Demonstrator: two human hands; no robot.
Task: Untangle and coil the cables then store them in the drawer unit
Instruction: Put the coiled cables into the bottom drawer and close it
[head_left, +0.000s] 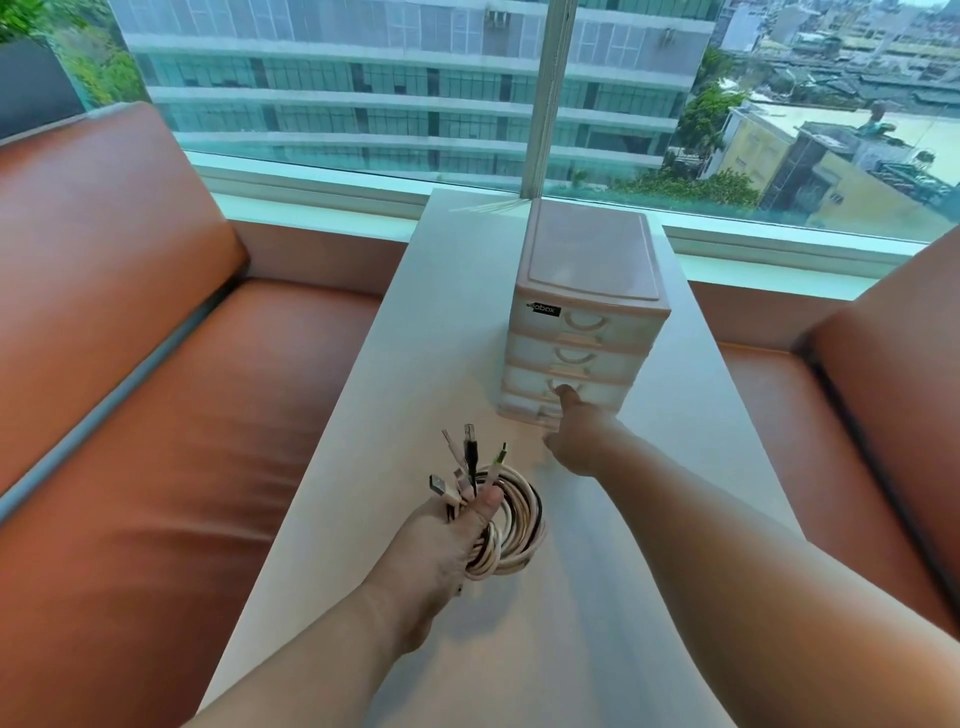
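Head view: at the left edge of the frame we see an orange-brown leather sofa (156, 415) running alongside a long white desk (441, 338). Lower centre-left, the left hand (447, 535) is clamped on a bundle of coiled cables (519, 519), thumb pressed over the top of the loops and the fingers wrapped round them from the far side. The coil is mostly white strands with a few dark ones, held over the desk, and we cannot tell whether its lower edge touches the surface. Several plug ends (470, 441) stick up out of the fist, one black, the others pale.

Just right of the coil, the right hand (582, 441) reaches forward with one finger (566, 397) stretched up to the curved handle of the third drawer (597, 389) from the top. Whether that finger hooks the handle or only touches it we cannot tell.

That drawer belongs to a small pink and translucent drawer unit (587, 260), standing upright on the desk in the centre of the frame, all its drawers pushed in. A black label (544, 309) sits on the top drawer front.

Behind it a large window (363, 78) fills the upper frame. At the right edge, a second orange-brown sofa (857, 415) flanks the desk.
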